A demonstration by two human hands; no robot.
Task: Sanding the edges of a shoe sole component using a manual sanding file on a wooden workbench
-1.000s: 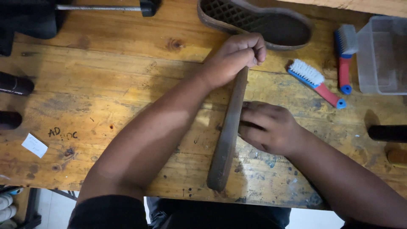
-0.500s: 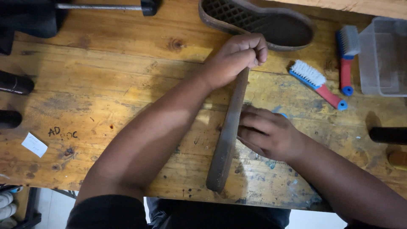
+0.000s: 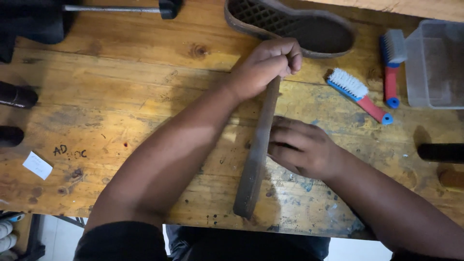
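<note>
A long, flat, dark tool like a file or rasp (image 3: 256,159) lies lengthwise on the worn wooden workbench (image 3: 145,111). My left hand (image 3: 268,65) is closed around its far end. My right hand (image 3: 302,147) rests flat beside the middle of the tool, fingers bent and touching its right edge; whether something small lies under the fingers is hidden. A dark shoe sole (image 3: 295,24) with a patterned tread lies just beyond my left hand.
Two red-and-blue brushes lie at the right: one with white bristles (image 3: 357,92), one (image 3: 392,63) next to a clear plastic box (image 3: 435,63). A metal rod with a black knob (image 3: 121,8) is at the back left. Dark round objects (image 3: 17,96) sit at the left edge, another (image 3: 441,152) at the right. A white paper scrap (image 3: 37,164) lies near the front left.
My right hand has slid slightly nearer along the tool's side. My left hand and the tool have stayed in place.
</note>
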